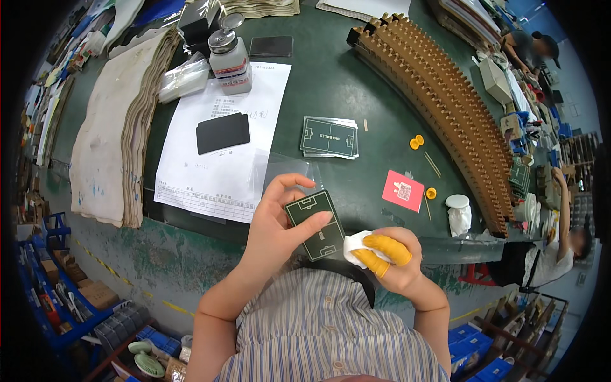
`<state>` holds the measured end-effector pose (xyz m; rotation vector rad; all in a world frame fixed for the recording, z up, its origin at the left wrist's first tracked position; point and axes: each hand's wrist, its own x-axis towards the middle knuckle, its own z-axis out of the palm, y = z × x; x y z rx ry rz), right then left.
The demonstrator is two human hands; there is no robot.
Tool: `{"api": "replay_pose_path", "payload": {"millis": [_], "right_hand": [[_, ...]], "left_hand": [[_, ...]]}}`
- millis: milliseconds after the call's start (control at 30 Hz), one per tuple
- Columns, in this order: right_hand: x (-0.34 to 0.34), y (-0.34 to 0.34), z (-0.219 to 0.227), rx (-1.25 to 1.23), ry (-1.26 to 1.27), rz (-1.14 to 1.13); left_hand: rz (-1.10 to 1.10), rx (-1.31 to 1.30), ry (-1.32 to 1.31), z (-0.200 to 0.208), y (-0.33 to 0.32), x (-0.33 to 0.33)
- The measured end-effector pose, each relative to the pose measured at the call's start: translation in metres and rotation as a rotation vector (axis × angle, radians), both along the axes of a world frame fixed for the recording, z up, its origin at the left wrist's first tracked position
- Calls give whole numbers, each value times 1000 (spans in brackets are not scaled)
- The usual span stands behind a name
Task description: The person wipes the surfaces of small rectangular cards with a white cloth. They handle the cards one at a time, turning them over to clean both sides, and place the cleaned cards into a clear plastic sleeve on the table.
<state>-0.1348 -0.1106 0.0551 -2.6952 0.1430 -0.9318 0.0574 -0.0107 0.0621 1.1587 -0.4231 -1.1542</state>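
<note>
Between the thumb and fingers of my left hand [280,219] is a dark green card [313,237] with white football-pitch lines, held tilted over the table's near edge. My right hand [396,258], with yellow finger cots on some fingers, pinches a folded white cloth [354,248] against the card's right edge. Beyond them lies a stack of similar green cards [328,136]. Black cards [223,134] rest on a printed white sheet [181,146] to the left.
A metal-topped bottle [229,63] stands at the back left, near a cloth pile [118,127]. A long brown slotted rack [439,108] curves along the right. Nearer are a pink card [403,190], yellow finger cots [416,142] and a white-lidded container [458,216]. Other people work at far right.
</note>
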Motion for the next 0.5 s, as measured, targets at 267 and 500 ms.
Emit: {"api": "replay_pose_path", "payload": {"millis": [267, 500], "right_hand": [[-15, 7, -19, 424, -70, -96], [-20, 45, -52, 1778, -331, -130]], "left_hand": [[104, -36, 43, -10, -5, 3], [171, -85, 67, -15, -11, -4]]}}
